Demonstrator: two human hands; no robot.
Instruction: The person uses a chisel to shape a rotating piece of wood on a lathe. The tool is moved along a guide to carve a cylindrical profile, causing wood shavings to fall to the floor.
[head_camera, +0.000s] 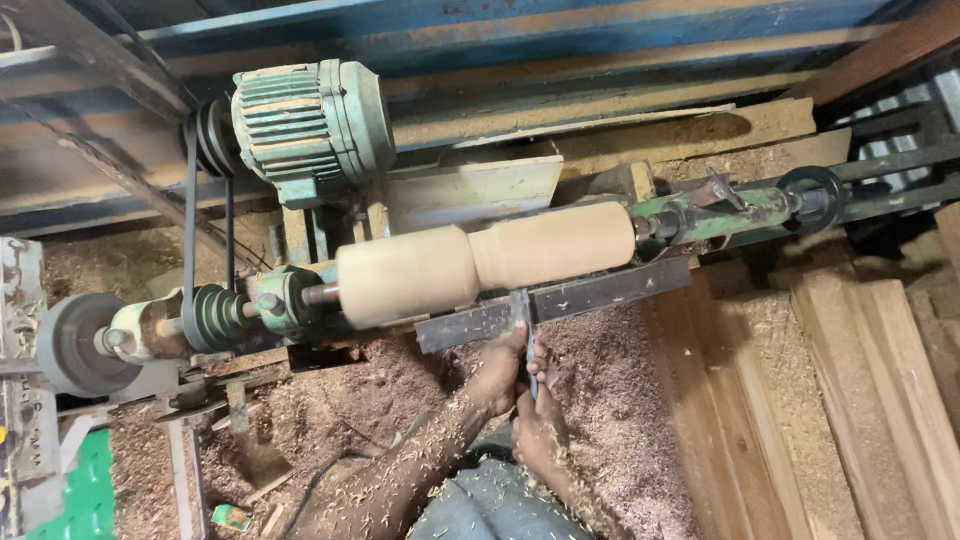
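A pale wooden blank (485, 260) is mounted on a lathe, its long axis running left to right, slightly uphill toward the right. Just below it lies a dark metal tool rest (590, 295), parallel to the wood. Both hands clench a slim chisel (524, 330) that crosses the rest's near edge and points up at the blank's narrowed waist. The left hand (497, 372) grips nearer the rest; the right hand (540, 430) grips lower. Sawdust coats both forearms.

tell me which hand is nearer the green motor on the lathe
Left. The left hand grips the chisel high up by the tool rest, toward the green motor; the right hand holds the handle lower, farther away.
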